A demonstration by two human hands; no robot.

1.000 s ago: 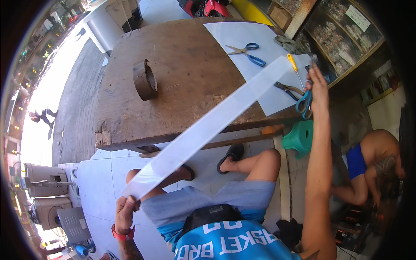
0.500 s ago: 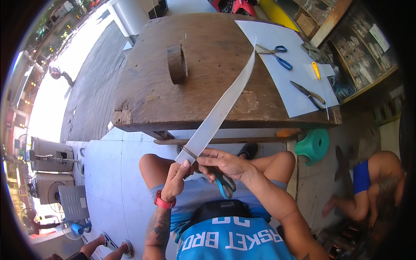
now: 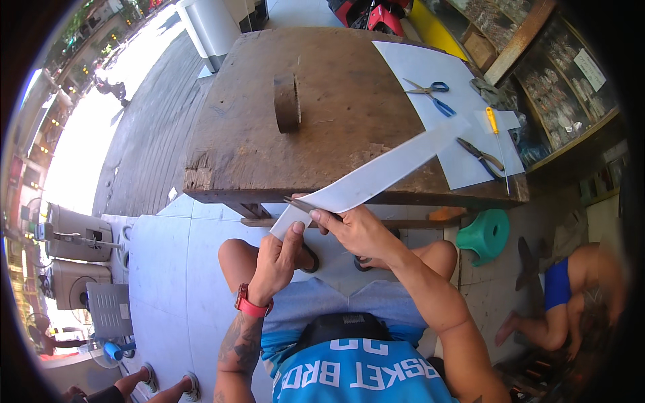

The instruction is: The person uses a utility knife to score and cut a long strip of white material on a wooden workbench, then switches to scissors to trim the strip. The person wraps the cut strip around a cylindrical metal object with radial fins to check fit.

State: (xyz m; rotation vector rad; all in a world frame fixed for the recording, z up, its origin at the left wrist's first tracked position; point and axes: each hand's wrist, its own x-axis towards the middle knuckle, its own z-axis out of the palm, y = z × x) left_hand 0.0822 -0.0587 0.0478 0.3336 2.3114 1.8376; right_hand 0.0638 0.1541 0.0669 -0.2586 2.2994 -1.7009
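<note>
White strip [image 3: 388, 169] slants over the near edge of a wooden desk [image 3: 235, 151] in the head view, its lower end pinched by the left hand [image 3: 275, 263], thumb uppermost. The right hand [image 3: 363, 234], forearm angling in from lower right, grips scissors [image 3: 299, 204], their blades lying across the strip near that end.

I see the left hand [image 3: 273, 263] pinching, its thumb [image 3: 294, 233] uppermost — the right hand [image 3: 357, 232] curled just beside it — tattooed left forearm [image 3: 240, 346] angled up, right forearm [image 3: 430, 295] slanting inward.
</note>
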